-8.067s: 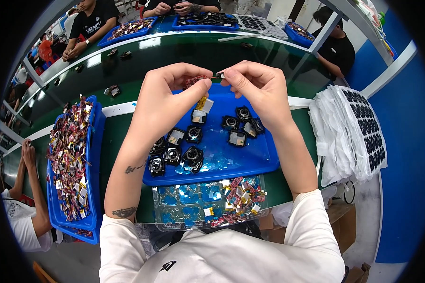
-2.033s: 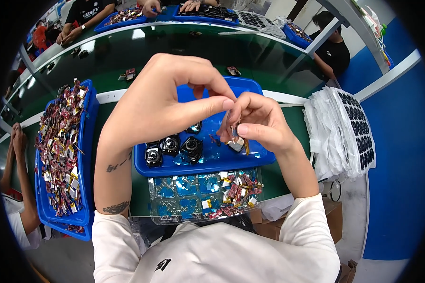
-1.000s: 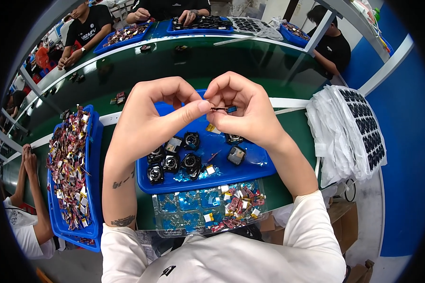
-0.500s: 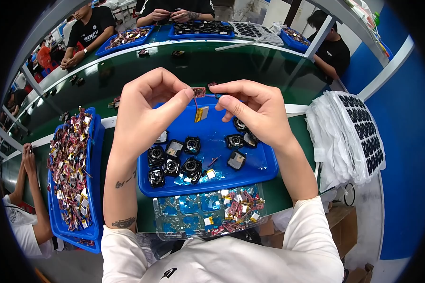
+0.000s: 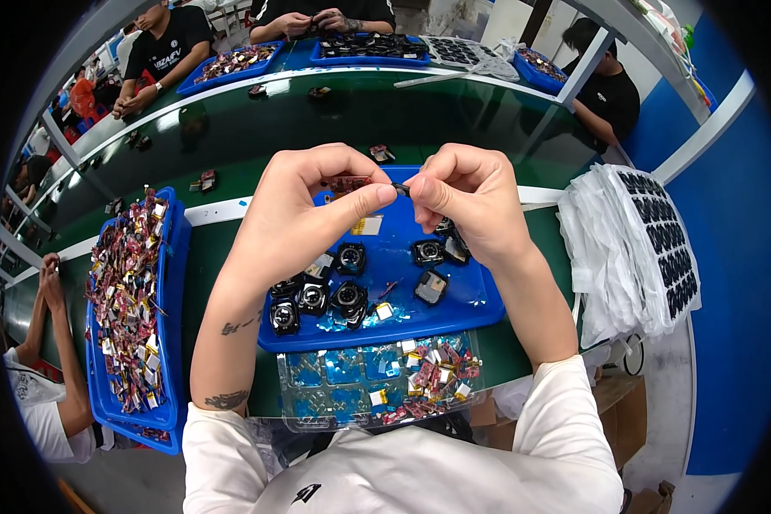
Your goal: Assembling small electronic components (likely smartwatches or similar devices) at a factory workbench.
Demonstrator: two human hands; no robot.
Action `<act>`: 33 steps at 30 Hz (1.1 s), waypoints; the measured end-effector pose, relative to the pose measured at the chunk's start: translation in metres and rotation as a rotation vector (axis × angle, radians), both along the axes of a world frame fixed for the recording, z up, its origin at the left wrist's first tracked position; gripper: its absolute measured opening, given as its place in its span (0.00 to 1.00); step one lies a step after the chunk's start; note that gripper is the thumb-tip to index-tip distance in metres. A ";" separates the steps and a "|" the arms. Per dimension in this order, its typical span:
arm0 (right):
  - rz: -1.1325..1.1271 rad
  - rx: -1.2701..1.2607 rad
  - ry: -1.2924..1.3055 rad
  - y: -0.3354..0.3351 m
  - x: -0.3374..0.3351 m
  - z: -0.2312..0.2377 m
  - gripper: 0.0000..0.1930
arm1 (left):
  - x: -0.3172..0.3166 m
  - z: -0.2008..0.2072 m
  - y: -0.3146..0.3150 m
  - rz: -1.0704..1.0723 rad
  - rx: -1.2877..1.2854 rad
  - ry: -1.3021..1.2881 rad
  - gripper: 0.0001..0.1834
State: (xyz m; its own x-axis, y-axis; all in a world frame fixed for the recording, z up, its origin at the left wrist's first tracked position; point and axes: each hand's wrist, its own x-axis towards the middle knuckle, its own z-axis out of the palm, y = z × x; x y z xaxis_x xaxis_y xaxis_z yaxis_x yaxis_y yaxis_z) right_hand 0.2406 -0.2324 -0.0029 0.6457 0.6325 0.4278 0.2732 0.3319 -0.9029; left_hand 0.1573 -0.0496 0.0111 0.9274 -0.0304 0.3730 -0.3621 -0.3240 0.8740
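Above the blue tray (image 5: 385, 337), my left hand (image 5: 317, 193) is closed on a small red circuit board (image 5: 348, 182). A flat silver-and-yellow battery (image 5: 368, 226) hangs below that board. My right hand (image 5: 467, 197) pinches a small black part (image 5: 401, 189), which also meets my left thumb and fingertips; its exact kind is too small to tell. Several black watch-like cases lie in the tray under my hands, among them a round-faced case (image 5: 349, 257) and one lying with its grey side up (image 5: 431, 287). A loose battery (image 5: 384, 311) lies among blue film scraps.
A clear compartment tray (image 5: 325, 394) with boards and batteries sits nearest me. At left stands a blue bin (image 5: 178, 257) heaped with boards. White-bagged trays (image 5: 595, 257) are stacked at right. Beyond runs a green conveyor belt (image 5: 274, 128) with a few parts; co-workers sit around it.
My hands have come together and slightly lower. The left hand now covers more of the board, and the fingertips meet at the black part.
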 end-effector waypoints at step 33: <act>0.016 -0.472 0.010 -0.041 0.003 -0.052 0.08 | -0.007 0.002 0.007 -0.054 0.047 -0.183 0.06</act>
State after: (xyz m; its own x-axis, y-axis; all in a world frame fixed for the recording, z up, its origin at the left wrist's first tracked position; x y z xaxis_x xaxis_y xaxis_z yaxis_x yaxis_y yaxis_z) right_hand 0.2439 -0.2735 -0.0549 0.6373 0.7660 0.0848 0.2620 -0.1119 -0.9586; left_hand 0.1503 -0.0425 0.0129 0.8406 -0.1000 0.5323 -0.5318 -0.3389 0.7761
